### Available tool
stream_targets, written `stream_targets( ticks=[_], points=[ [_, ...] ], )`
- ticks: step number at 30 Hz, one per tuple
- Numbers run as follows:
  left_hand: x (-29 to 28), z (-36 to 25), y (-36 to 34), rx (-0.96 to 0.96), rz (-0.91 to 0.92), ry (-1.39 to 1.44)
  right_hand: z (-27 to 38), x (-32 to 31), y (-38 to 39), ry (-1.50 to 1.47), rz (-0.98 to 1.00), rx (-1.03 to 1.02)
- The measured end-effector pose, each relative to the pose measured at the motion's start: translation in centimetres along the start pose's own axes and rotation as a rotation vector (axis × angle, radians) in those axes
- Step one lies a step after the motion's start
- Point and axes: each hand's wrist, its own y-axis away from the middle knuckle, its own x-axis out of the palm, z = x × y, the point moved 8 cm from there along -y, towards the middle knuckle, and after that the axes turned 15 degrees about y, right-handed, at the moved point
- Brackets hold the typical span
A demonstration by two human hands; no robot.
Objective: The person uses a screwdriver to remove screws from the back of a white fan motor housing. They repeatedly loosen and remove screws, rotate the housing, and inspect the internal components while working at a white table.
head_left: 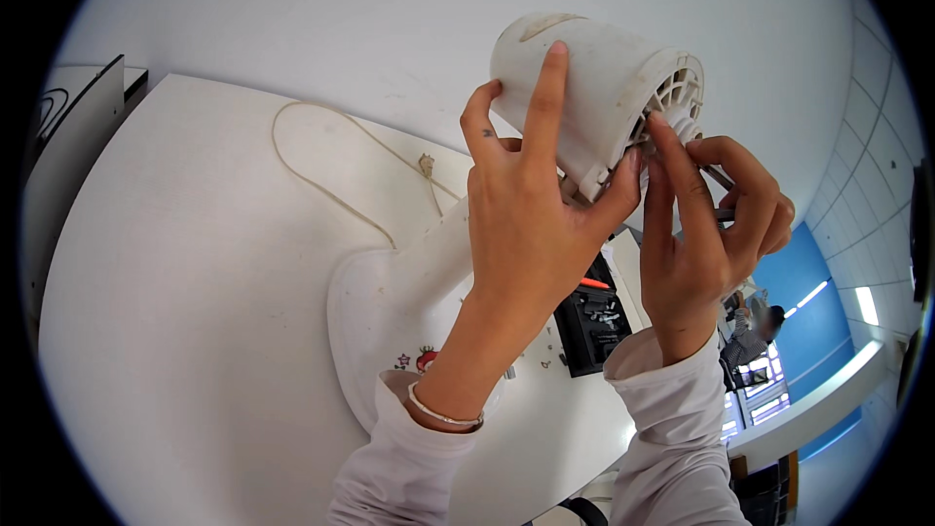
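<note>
A white fan motor housing (pixel 604 73), rounded and scuffed, sits tilted on the neck of a white fan stand whose wide base (pixel 365 302) rests on the table. My left hand (pixel 531 190) grips the housing from the near side, two fingers up along its shell and the thumb by the slotted front end (pixel 677 88). At that end my right hand (pixel 706 224) has its fingertips pinched close to the ribs and the central shaft part. A thin dark metal tool (pixel 726 215) shows between its curled fingers; its kind is hidden. What the fingertips pinch is too small to tell.
A pale power cord (pixel 321 193) with its plug (pixel 427 165) loops across the white table (pixel 195 331). Right of the base lie small loose metal parts (pixel 547 362) and a black tray (pixel 587 326) of small tools. A wall stands behind; another person (pixel 750 336) is far right.
</note>
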Motion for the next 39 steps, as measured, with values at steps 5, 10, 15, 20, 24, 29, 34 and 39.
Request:
stream_targets(
  ticks=[5, 10, 15, 20, 24, 29, 34, 39],
  points=[
    [-0.2, -0.1, -0.1, -0.058, 0.019, 0.051, 0.2, 0.1, -0.2, -0.008, -0.031, 0.024],
    [0.0, -0.2, 0.1, -0.101, 0.038, 0.080, 0.1, 0.1, -0.5, -0.014, -0.017, 0.066],
    [-0.1, -0.2, 0.0, -0.105, 0.033, 0.073, 0.2, 0.1, -0.2, -0.014, -0.027, 0.112],
    [-0.2, 0.1, 0.0, -0.014, 0.022, -0.003, 0.1, 0.2, -0.8, -0.058, -0.024, 0.132],
    [-0.1, 0.1, -0.1, -0.027, 0.022, 0.011, -0.5, 0.5, -2.2, -0.113, 0.099, 0.190],
    [-0.1, 0.0, 0.0, -0.017, 0.037, 0.047, -0.9, 0.3, -3.1, -0.133, 0.182, 0.188],
    [-0.2, -0.1, -0.1, -0.037, 0.035, 0.023, -0.9, 0.5, -3.3, -0.146, 0.180, 0.159],
    [-0.1, -0.3, -0.1, 0.016, 0.037, 0.003, -0.9, 0.5, -3.6, -0.147, 0.189, 0.167]
  ],
)
